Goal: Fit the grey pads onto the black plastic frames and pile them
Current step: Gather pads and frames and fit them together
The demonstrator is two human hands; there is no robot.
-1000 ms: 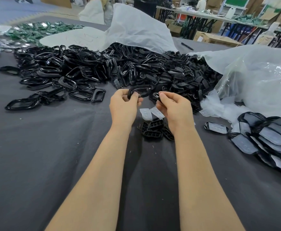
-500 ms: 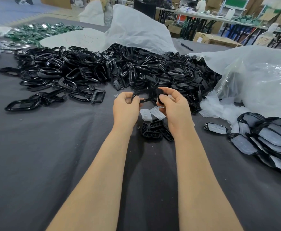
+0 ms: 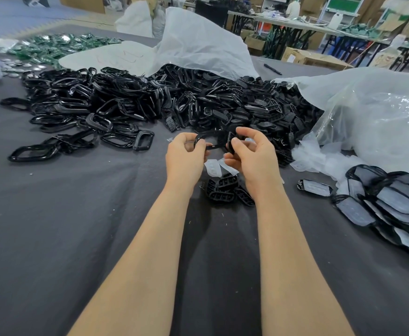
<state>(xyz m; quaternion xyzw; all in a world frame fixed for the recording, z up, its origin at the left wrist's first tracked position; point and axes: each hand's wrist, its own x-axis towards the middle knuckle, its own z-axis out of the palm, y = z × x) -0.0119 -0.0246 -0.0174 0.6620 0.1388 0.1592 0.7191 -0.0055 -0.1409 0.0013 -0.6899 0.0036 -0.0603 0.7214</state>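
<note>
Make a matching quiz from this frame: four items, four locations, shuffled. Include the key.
Items
1. black frame
2. padded frames
3. green parts
4. pen

Places
A. far left of the table
B. piled at the table's right edge
C. pinched between the left hand and right hand
D. lying alone on the table's far side, right of centre

Pairs: 1-C, 2-B, 3-A, 4-D

no readable text, labels, numbers or signs anywhere
</note>
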